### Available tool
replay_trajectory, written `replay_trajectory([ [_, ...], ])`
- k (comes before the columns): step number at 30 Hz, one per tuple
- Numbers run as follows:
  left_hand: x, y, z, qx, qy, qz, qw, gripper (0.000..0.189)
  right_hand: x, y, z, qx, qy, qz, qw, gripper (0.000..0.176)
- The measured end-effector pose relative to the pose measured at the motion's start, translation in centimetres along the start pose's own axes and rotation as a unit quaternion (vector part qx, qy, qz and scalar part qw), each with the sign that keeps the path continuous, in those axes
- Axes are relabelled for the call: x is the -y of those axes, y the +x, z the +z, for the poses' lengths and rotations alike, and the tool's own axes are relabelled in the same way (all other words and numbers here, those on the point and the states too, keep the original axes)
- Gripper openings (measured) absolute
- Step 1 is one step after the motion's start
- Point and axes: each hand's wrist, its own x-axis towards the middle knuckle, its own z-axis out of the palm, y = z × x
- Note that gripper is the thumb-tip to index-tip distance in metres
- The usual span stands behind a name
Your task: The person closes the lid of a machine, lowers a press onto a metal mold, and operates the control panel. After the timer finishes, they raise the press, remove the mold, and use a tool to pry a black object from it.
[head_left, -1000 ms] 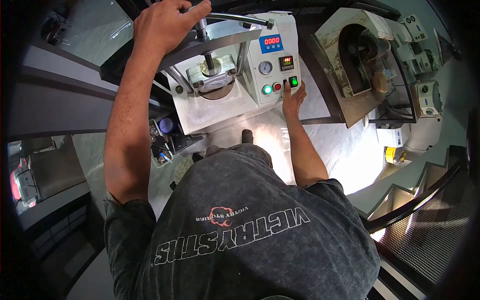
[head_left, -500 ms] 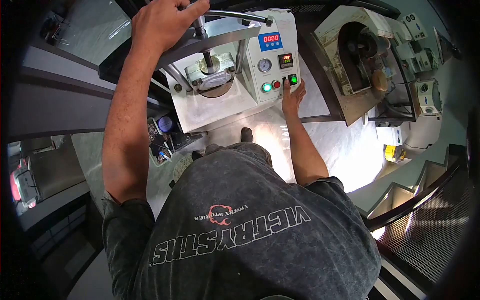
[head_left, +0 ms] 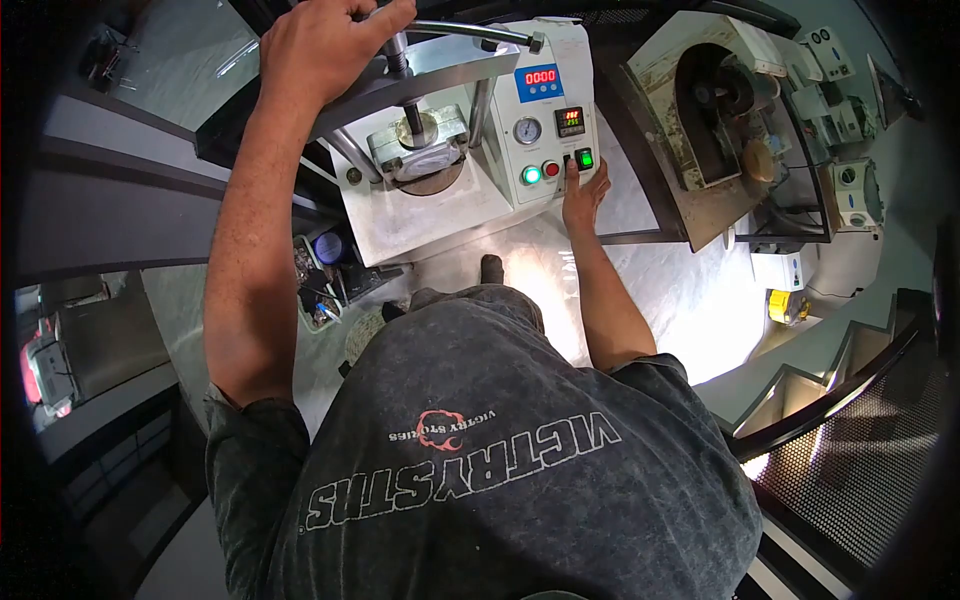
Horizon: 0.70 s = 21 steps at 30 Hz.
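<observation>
At the top left my left hand [head_left: 325,45] is wrapped round the metal handle at the top of the screw press. Below it the screw [head_left: 413,118] reaches down onto a metal flask [head_left: 418,145], which stands on a round plate under the crossbar [head_left: 440,82]. My right hand [head_left: 585,192] rests at the lower right edge of the white control panel [head_left: 515,165], one finger pointing up beside the green switch [head_left: 586,158]. Its fingers are apart and hold nothing visible. The blue display [head_left: 540,83] reads 00:00, and a green button [head_left: 531,174] is lit.
A bin of tools [head_left: 318,290] sits below the press at the left. To the right is a dusty machine with an open round housing [head_left: 700,120]. Farther right are white devices [head_left: 857,192], a yellow object [head_left: 788,306] and a black mesh panel [head_left: 870,450].
The press and panel have shifted very slightly left in the view. Both hands keep the same places on the machine.
</observation>
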Motion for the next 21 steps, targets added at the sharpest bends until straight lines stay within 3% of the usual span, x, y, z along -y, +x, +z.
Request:
replay_trajectory([
  [21,0.03,0.03,-0.08,0.008,0.002,0.001,1.0,0.067,0.02,-0.14,-0.05,-0.003,0.006,-0.014,1.0,0.083],
])
